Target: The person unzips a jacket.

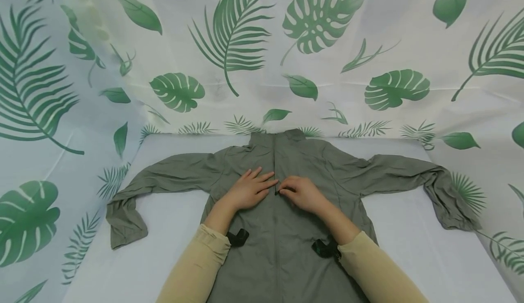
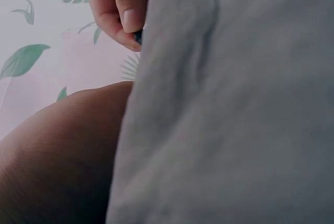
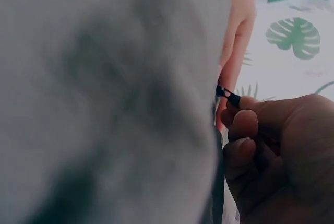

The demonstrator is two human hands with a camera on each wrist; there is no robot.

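Observation:
A grey-green jacket lies spread out with its front up, collar at the far end and both sleeves out to the sides. Down its middle runs a zipper. My right hand pinches the small black zipper pull at chest height. Just left of the zipper, my left hand rests on the fabric with fingers straight, fingertips close to the pull. Cloth fills much of the left wrist view, where the right hand's fingers show at the top.
The jacket lies on a white table. Its left sleeve end and right sleeve end bend toward me. White sheeting printed with green leaves hangs behind and at the sides. Black wrist mounts sit under both forearms.

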